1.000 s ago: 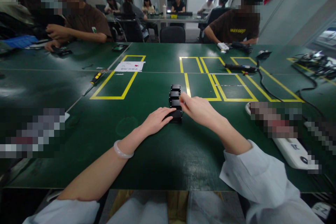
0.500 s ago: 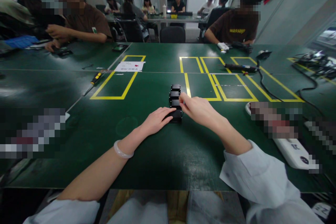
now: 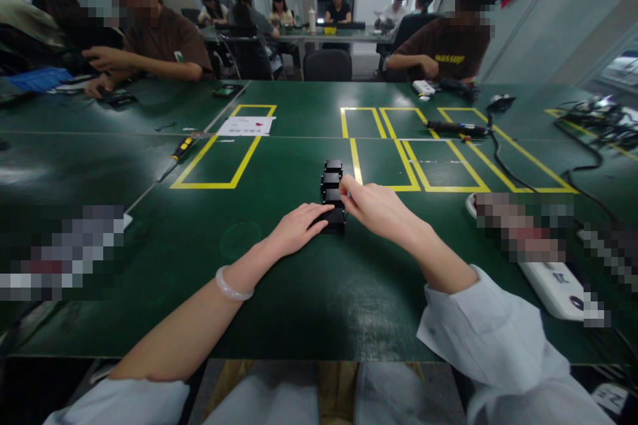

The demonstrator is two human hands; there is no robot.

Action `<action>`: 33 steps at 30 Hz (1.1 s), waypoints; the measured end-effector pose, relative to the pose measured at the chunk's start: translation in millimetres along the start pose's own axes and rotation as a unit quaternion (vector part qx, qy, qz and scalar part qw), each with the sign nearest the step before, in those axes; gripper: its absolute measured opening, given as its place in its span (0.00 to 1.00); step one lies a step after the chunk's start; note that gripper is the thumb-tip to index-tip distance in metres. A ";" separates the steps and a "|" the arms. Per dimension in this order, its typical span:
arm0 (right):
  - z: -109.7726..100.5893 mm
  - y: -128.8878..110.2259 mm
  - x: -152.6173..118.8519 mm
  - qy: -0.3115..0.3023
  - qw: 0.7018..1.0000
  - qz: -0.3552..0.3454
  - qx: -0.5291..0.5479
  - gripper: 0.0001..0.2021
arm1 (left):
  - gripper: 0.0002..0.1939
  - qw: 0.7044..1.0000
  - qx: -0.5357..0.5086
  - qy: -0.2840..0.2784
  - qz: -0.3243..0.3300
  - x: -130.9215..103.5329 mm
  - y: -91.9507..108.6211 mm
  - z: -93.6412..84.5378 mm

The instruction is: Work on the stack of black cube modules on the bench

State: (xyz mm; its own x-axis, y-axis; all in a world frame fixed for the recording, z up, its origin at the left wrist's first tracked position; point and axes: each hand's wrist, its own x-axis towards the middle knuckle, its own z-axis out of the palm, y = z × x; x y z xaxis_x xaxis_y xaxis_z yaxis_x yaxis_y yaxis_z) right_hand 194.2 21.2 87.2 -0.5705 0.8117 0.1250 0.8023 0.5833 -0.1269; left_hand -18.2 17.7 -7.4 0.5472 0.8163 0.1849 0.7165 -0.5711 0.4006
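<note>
Several black blocks (image 3: 331,180) stand in a row on the green table (image 3: 299,305), running away from me. My left hand (image 3: 300,227) touches the nearer blocks from the left, its fingers stretched over their edge and thumb apart from them. On the right side of the row, my right hand (image 3: 371,207) has its fingers curled into a pinch beside the second-nearest block. Whatever lies between those fingertips is too small and hidden to make out.
Yellow tape outlines (image 3: 203,185) mark the table. A paper sheet (image 3: 248,125) and a yellow-black screwdriver (image 3: 183,147) lie left, a dark tool (image 3: 457,128) with a cable right. A white device (image 3: 558,289) is near my right arm. People sit across the table.
My hands and the black blocks show no visible movement. Across the table at the right, a person's hand has lifted away from the white object.
</note>
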 end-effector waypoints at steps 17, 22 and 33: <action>-2.0 -1.0 -0.5 -0.006 1.000 -0.004 0.003 0.12 | 0.21 1.000 0.000 -0.004 -0.001 -0.2 2.0 -1.8; -2.0 -1.5 -0.9 0.003 1.000 -0.006 0.009 0.12 | 0.21 1.000 -0.004 0.000 -0.002 -0.2 2.1 -1.2; 0.1 -0.2 -0.9 0.009 1.000 0.003 -0.004 0.12 | 0.21 1.000 0.002 -0.007 -0.003 0.2 0.8 -0.1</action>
State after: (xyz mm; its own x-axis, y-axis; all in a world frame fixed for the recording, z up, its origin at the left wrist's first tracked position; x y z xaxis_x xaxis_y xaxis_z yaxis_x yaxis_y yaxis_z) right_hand 194.6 20.4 86.9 -0.5622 0.8146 0.1427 0.8072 0.5780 -0.1194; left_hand -17.5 17.5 -6.9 0.5481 0.8189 0.1701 0.7222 -0.5660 0.3976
